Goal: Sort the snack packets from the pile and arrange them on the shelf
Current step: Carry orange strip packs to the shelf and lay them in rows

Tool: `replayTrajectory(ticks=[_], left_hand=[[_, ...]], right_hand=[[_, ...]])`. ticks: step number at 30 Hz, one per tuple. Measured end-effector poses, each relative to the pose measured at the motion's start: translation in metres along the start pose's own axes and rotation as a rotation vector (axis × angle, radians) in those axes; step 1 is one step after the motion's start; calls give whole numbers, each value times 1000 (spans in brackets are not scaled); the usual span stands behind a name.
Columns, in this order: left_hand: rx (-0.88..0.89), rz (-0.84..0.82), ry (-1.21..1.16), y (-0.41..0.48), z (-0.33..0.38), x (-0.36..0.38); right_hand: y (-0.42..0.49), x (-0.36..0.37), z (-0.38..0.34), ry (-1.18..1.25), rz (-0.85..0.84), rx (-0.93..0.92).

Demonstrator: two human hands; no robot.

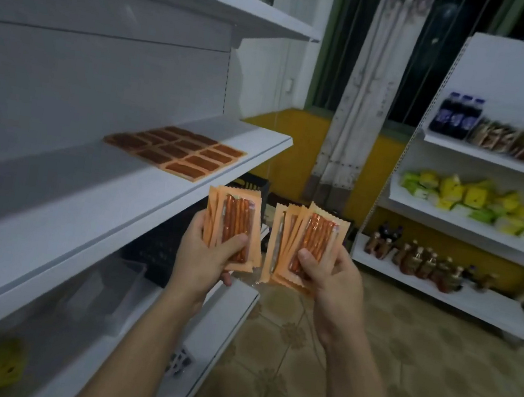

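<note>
White shop shelving all round, tiled floor (299, 355) underfoot, dim light. Mid shelf (261, 146) on the left unit carries a neat grid (176, 152) of flat brown pkts, edge to edge near the front lip, bare board to its left. Far rack (495, 157) across the room: bottles, yellow-green bags, all blurred.

Step in hand looks like squaring up two handfuls before shelving. Left fan (236, 225) and right fan (310, 238), both orange stick pkts, are held up below and just right of the grid, near each other, not touching. To do it well, I'd say: tap each fan square so edges line up. Then lay pkts flat one at a time beside the grid, not on it, same way up, clear windows showing, seams parallel w/ the lip. Film looks slick, so a slack thumb could let the back pkts slide out; feed from the top, pinch firm. No pile in view.

Pose now. Left hand (202, 254) grasps its fan, thumb pressed across the top pkt, fingers curled behind, palm turned inward, forearm rising from lower centre. Right hand (335, 276) mirrors it: thumb clamped on the front pkt, fingers wrapped behind, pkts splayed upright, forearm coming in from lower right. Black crate (156, 247) sits under the shelf, behind the left wrist.
</note>
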State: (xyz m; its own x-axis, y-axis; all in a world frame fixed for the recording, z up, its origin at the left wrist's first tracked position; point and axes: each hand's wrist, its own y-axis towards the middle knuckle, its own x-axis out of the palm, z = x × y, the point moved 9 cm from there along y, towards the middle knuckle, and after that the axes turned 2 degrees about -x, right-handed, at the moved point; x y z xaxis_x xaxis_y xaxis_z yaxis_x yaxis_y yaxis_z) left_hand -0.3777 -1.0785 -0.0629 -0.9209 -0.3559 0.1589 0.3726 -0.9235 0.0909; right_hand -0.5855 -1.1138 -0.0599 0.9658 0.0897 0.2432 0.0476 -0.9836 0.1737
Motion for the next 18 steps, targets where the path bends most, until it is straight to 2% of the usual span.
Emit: replayTrajectory(ticks=[12, 18], left_hand=[[-20, -114, -76, 171, -16, 47], [-12, -142, -98, 223, -16, 44]], right_hand=[[176, 41, 26, -91, -40, 14], [231, 72, 35, -132, -68, -20]])
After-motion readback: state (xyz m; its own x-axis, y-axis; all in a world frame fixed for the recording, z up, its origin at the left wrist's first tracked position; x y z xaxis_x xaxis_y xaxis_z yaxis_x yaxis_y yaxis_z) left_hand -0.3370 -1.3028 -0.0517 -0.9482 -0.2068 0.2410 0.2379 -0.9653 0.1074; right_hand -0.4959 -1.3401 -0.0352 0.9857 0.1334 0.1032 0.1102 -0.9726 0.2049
